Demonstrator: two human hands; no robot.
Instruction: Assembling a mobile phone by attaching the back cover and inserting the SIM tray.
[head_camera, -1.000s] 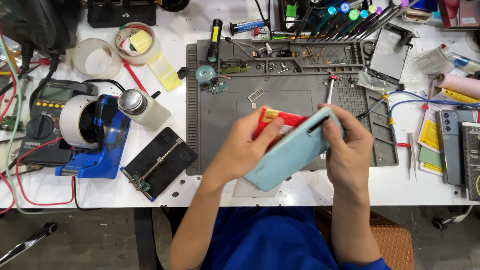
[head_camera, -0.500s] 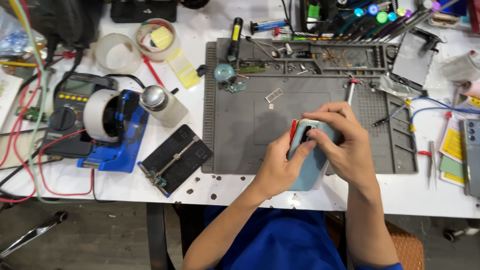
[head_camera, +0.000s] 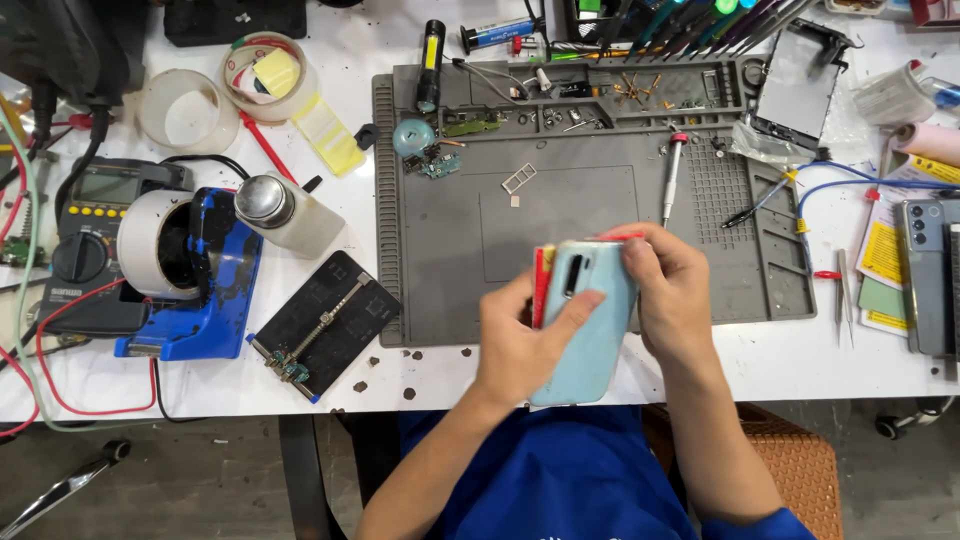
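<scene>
Gripped between both hands over the near edge of the grey mat (head_camera: 600, 290), a pale blue phone (head_camera: 590, 330) is held back-up with a red piece (head_camera: 543, 285) against its left side; the left hand (head_camera: 520, 350) is closed round it with the thumb laid across its back, and the right hand (head_camera: 675, 295) is curled over its far right corner. Small screws and parts are kept in the mat's far tray slots (head_camera: 600, 95). At far left, yellow pads are held inside a tape roll (head_camera: 262, 72), beside a clear cup (head_camera: 180, 110).

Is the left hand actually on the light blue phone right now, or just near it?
Touching. The head view shows the left hand with its thumb laid across the back of the light blue phone, beside the camera strip, while the right hand grips the other edge.
</scene>
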